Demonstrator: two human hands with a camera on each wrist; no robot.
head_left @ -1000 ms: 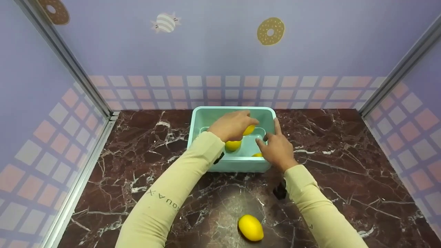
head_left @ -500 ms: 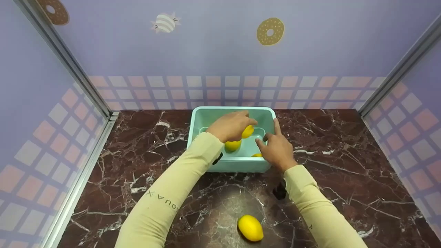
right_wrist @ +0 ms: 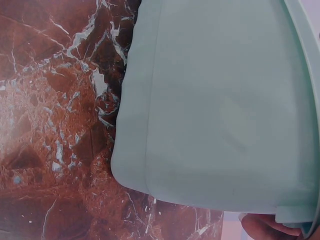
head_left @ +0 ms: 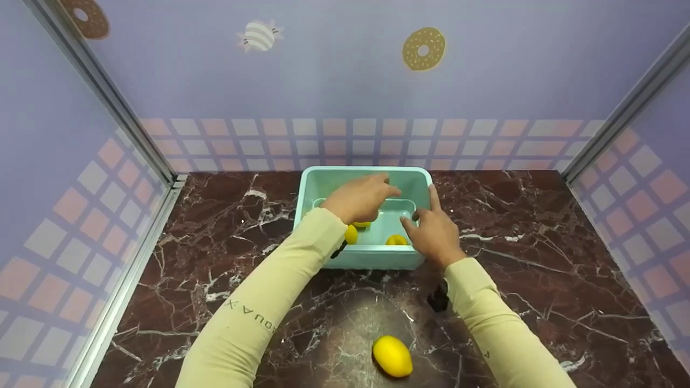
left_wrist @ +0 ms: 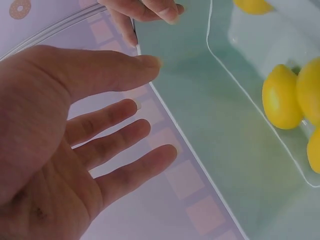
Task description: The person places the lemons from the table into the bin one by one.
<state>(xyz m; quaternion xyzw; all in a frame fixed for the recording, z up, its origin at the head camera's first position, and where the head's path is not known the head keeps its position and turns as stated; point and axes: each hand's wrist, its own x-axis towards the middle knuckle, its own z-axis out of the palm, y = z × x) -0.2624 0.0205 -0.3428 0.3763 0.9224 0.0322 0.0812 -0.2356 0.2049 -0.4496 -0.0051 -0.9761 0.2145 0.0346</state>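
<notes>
My left hand hovers over the mint-green plastic bin, fingers spread and holding nothing; the left wrist view shows its bare palm. Inside the bin lie several yellow lemons, partly hidden by that hand in the head view. One lemon sits apart near the bin's front right. My right hand holds the bin's right rim, its index finger lying along the edge and its thumb on the inner side. Another lemon rests on the marble-patterned tabletop in front of the bin.
The dark red marbled tabletop surrounds the bin. A lilac back wall with pink and white squares rises just behind it. Similar panels with metal frame strips enclose the left and right sides.
The left hand has let go of a lemon, which dropped into the bin. The lemons inside have shifted. The right hand stays on the rim, and the tabletop lemon has not moved.
</notes>
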